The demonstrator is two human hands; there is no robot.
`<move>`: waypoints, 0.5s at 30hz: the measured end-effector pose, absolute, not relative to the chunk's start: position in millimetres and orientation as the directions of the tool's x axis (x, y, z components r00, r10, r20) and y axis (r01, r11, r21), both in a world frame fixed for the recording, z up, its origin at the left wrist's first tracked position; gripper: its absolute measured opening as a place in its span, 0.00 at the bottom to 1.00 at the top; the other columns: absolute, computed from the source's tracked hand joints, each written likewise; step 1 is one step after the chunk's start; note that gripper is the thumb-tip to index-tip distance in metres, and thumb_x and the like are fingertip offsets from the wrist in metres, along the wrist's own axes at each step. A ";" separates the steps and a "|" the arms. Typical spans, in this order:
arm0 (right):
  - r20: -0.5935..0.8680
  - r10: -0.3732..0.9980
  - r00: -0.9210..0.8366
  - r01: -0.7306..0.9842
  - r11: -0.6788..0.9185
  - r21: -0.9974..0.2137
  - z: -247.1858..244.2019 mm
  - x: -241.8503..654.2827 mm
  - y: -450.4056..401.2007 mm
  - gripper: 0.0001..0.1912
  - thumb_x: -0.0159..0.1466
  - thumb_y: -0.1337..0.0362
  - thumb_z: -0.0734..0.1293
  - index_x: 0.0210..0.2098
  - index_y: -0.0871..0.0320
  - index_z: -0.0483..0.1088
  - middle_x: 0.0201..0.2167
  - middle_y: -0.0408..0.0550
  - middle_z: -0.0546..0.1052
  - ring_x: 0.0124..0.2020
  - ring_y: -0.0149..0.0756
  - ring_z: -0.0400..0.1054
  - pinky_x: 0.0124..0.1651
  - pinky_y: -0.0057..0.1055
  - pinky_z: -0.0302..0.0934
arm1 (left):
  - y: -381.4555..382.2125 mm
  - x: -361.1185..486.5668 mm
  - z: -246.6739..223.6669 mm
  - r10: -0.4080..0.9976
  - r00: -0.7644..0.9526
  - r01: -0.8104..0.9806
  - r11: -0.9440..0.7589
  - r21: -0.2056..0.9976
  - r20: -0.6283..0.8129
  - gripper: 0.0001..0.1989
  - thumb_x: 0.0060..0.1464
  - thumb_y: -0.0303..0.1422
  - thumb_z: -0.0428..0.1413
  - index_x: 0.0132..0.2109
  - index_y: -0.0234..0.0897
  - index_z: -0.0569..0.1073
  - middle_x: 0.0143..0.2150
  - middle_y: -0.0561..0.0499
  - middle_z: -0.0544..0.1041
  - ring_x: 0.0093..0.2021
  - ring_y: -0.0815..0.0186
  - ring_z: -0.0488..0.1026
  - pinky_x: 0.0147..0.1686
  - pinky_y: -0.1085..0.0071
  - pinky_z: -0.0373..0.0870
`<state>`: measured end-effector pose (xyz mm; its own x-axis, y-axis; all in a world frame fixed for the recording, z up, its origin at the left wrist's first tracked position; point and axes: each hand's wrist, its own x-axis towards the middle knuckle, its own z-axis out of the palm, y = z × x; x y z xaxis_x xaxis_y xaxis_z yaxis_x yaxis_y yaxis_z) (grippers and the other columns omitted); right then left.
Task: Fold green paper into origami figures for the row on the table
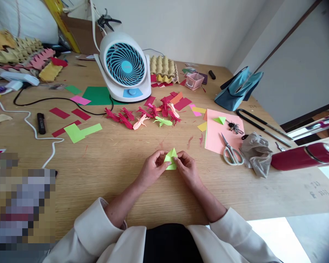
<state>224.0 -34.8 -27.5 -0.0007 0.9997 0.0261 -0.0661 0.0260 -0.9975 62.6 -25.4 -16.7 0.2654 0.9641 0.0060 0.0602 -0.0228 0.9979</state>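
Note:
Both hands hold a small piece of folded lime-green paper (170, 158) above the front middle of the wooden table. My left hand (152, 168) pinches its left side between thumb and fingers. On the other side, my right hand (188, 168) grips the right edge, its thumb lying on the paper's face. The paper comes to a point at the top and has a straight lower edge. Beyond the hands lie several folded paper figures in red, a pale pink figure (140, 122) and a lime-green figure (163, 121). My fingertips behind the paper are partly hidden.
A white fan (124, 65) stands at the back. Scissors (231, 150) lie partly on pink paper sheets (214, 137) at right, near a red bottle (304, 156) and a blue bag (237, 89). Lime-green scraps (77, 133), a black marker (41, 123) and a white cable (30, 122) are at left.

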 end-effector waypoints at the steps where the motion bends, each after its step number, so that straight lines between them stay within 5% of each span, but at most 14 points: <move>1: 0.038 0.999 0.002 -0.053 0.038 -0.998 -27.6 223.8 -35.3 0.14 0.61 0.52 0.70 0.31 0.57 0.69 0.25 0.41 0.69 0.25 0.30 0.60 0.30 0.28 0.55 | -26.5 63.4 -17.6 0.962 0.275 0.048 -0.019 0.999 0.005 0.17 0.52 0.36 0.61 0.48 0.34 0.72 0.38 0.50 0.77 0.37 0.66 0.73 0.39 0.72 0.71; 15: 0.074 0.997 -0.027 -0.073 0.071 -0.995 -28.8 221.4 -37.7 0.10 0.63 0.56 0.69 0.34 0.55 0.69 0.29 0.42 0.70 0.30 0.31 0.63 0.35 0.30 0.59 | -28.6 63.4 -5.9 0.965 0.256 0.320 -0.144 0.937 0.061 0.08 0.54 0.26 0.53 0.40 0.34 0.76 0.33 0.53 0.73 0.35 0.68 0.69 0.36 0.74 0.64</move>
<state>221.4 -37.7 -28.8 -0.0273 0.9969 0.0736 -0.0727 0.0715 -0.9948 63.4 -28.6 -5.9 0.2565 0.9646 0.0607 0.3195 -0.1439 0.9366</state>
